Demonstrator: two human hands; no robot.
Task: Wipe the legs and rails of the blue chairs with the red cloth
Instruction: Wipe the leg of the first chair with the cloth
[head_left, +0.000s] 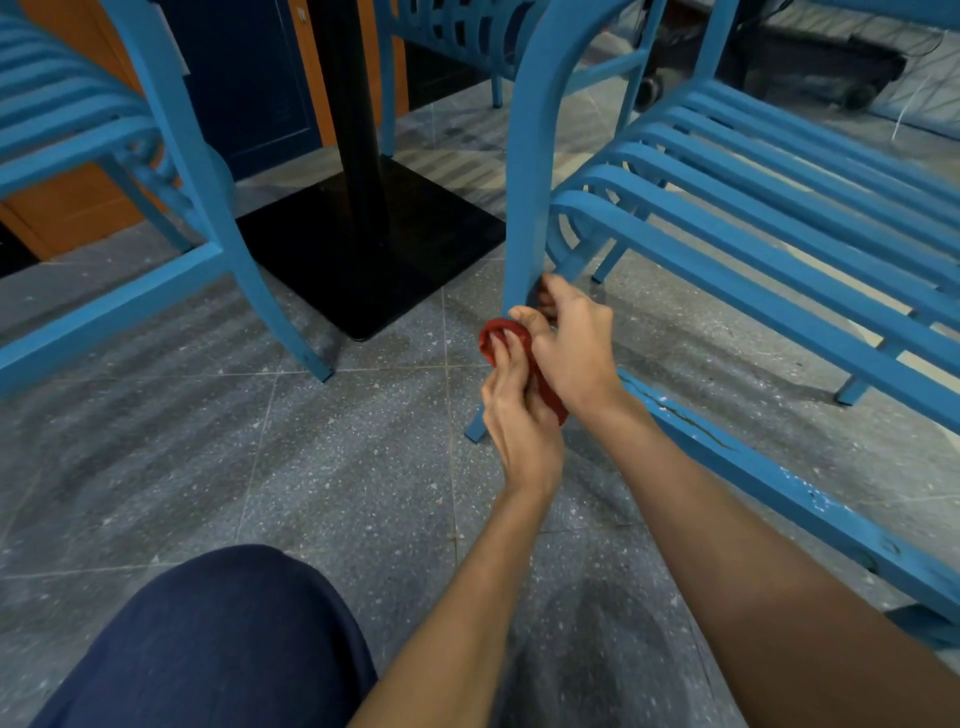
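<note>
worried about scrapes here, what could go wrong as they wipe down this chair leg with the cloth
1. The lower rail has chipped, cracked paint; the red cloth or a forearm could snag there.
2. Both the left hand and right hand bunch the cloth at the chair leg, so bare fingers may rub metal.

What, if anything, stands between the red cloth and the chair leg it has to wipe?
Nothing visible. Both hands, left hand and right hand, hold the cloth right against the lower leg; only their own fingers lie there.
</note>
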